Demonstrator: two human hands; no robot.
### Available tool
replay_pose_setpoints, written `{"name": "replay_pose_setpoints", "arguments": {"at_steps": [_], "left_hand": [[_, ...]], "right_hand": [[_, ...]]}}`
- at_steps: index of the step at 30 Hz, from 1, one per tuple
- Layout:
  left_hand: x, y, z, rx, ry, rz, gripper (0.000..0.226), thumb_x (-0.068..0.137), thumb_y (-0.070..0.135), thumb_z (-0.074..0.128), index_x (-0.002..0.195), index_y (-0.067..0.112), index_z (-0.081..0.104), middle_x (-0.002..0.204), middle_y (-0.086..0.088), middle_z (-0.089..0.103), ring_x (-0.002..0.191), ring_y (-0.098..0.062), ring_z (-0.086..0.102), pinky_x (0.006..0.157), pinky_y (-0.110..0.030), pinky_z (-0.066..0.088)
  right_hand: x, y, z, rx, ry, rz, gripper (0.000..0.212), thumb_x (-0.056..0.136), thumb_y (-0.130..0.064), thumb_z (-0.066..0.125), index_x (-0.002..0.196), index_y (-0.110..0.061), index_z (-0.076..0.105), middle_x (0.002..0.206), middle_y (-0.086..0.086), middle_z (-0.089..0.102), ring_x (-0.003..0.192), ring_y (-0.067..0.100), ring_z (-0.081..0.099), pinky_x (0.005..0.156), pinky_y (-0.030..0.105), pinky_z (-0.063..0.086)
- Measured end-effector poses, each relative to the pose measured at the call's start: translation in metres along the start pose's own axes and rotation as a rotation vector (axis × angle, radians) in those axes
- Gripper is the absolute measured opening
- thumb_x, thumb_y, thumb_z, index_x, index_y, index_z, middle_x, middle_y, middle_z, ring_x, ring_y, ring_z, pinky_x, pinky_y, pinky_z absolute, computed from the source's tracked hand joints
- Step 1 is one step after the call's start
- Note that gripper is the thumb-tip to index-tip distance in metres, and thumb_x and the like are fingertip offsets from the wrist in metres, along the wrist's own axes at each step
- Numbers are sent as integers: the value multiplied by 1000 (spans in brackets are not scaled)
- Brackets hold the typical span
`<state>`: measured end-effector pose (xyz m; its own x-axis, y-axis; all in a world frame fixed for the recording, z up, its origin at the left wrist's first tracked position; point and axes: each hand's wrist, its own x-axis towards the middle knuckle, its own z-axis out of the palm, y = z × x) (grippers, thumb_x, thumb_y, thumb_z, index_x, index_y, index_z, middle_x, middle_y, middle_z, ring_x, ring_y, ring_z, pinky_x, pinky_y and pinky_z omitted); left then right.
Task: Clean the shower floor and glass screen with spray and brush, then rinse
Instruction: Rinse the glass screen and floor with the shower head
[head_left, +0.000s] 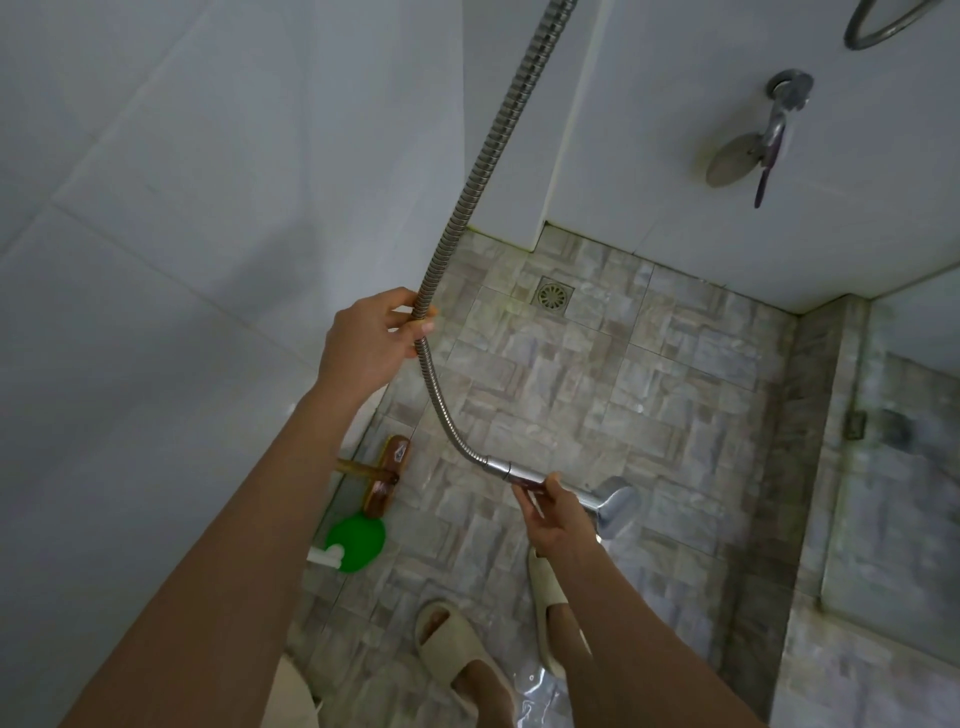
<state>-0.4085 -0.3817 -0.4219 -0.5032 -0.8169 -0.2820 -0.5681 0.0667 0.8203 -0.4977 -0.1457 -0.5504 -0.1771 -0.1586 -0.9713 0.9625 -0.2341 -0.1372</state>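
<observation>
A metal shower hose (491, 150) comes down from the top of the view and bends to a chrome shower head (613, 506). My left hand (371, 338) grips the hose partway down. My right hand (556, 514) holds the shower head's handle, with the head pointing right over the mottled tiled shower floor (691, 395). A wooden scrubbing brush (387, 475) lies on the floor by the left wall. Beside it lies a green spray bottle (356, 543) with a white nozzle. The glass screen (898, 467) stands at the right.
A floor drain (553, 296) sits near the far corner. A tap with a lever (779, 124) is fixed on the far white wall. White tiled wall fills the left. My feet in beige slippers (457, 644) stand on the wet floor below.
</observation>
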Motion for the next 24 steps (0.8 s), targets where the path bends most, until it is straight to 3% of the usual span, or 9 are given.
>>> {"name": "replay_pose_setpoints", "arguments": {"at_steps": [5, 6, 9, 12, 14, 16, 18, 21, 24], "left_hand": [[3, -5, -14, 9, 45, -15, 11, 90, 22, 70, 100, 26, 72, 90, 9, 72, 82, -2, 71, 67, -12, 57], [3, -6, -17, 13, 56, -19, 10, 90, 22, 70, 99, 27, 71, 89, 9, 72, 82, -2, 71, 66, -11, 57], [6, -8, -24, 25, 81, -25, 10, 89, 23, 70, 98, 28, 72, 90, 8, 73, 83, -5, 72, 70, -18, 58], [8, -9, -30, 17, 86, -27, 10, 89, 22, 70, 98, 28, 71, 94, 5, 75, 86, -8, 72, 75, -24, 59], [9, -10, -33, 16, 96, -30, 11, 89, 21, 70, 98, 28, 71, 92, 6, 74, 84, -5, 72, 74, -22, 59], [10, -11, -34, 2, 103, -30, 12, 89, 19, 70, 96, 29, 71, 88, 11, 73, 82, -3, 71, 71, -18, 59], [11, -12, -35, -10, 107, -28, 13, 89, 18, 70, 96, 29, 71, 87, 13, 72, 83, -2, 71, 69, -16, 59], [13, -14, -34, -9, 106, -27, 12, 89, 19, 70, 97, 28, 71, 88, 14, 72, 85, -3, 71, 73, -20, 59], [17, -16, -32, 2, 108, -24, 12, 89, 21, 70, 99, 27, 72, 89, 15, 72, 86, -6, 72, 76, -25, 59]], "right_hand": [[-4, 4, 17, -133, -10, 72, 16, 94, 1, 52, 78, -1, 54, 49, 11, 64, 56, 26, 66, 84, 49, 52], [-4, 4, 20, -150, -11, 93, 15, 94, 2, 53, 78, 0, 54, 52, 13, 64, 64, 28, 65, 84, 49, 53], [-5, 3, 28, -199, -30, 122, 9, 91, 5, 56, 83, 1, 55, 67, 16, 66, 79, 29, 62, 57, 49, 58], [-6, 0, 37, -217, -67, 114, 5, 91, 4, 57, 88, 0, 55, 86, 17, 64, 85, 29, 63, 76, 48, 54], [-7, -3, 42, -217, -91, 97, 8, 91, 4, 56, 85, -1, 55, 81, 18, 64, 80, 29, 65, 91, 50, 48], [-6, -8, 46, -207, -102, 79, 15, 92, 6, 55, 79, -1, 55, 64, 17, 66, 60, 28, 69, 98, 51, 45], [-5, -12, 50, -209, -123, 62, 18, 92, 6, 54, 76, -2, 55, 55, 15, 66, 49, 25, 68, 87, 50, 53], [2, -16, 54, -243, -172, 55, 16, 92, 5, 55, 77, -2, 56, 58, 14, 67, 53, 24, 69, 65, 46, 56], [9, -22, 61, -306, -209, 54, 11, 92, 1, 57, 81, -2, 57, 69, 14, 69, 68, 25, 71, 66, 45, 58]]}}
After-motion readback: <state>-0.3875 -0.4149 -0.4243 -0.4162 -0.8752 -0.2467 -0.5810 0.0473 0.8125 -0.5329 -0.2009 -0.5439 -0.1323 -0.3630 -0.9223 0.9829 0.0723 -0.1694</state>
